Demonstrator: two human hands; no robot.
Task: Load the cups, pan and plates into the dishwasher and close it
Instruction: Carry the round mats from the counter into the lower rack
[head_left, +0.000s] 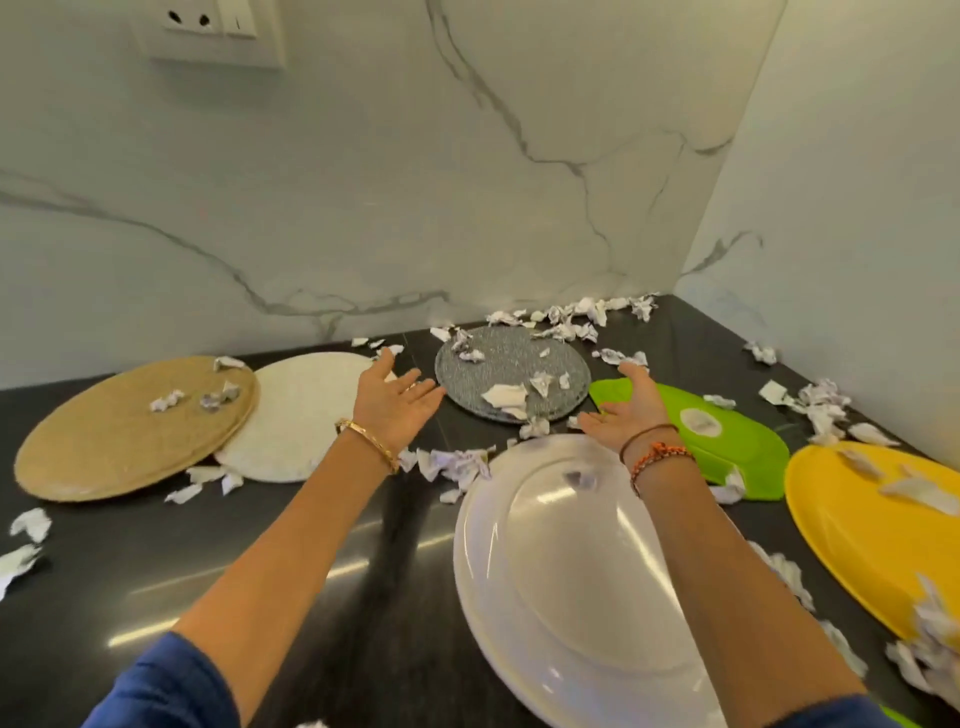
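Both my arms reach out over a dark countertop (322, 597). My left hand (397, 400) is open with the palm turned inward, just left of a grey speckled round plate (511, 376). My right hand (631, 410) is open too, palm facing left, at the plate's right side and above a green plate (727, 441). Neither hand touches the grey plate. A large white plate (566, 571) lies under my right forearm. A yellow plate (872, 525) sits at the right. A tan round plate (130, 426) partly overlaps a white textured one (301, 415) at the left.
Crumpled paper scraps (457, 465) are scattered over the counter and on several plates, thickest in the back right corner (587, 312). A marble backsplash (363, 208) and a white side wall (857, 208) close the corner. A wall socket (208, 31) sits at the top left.
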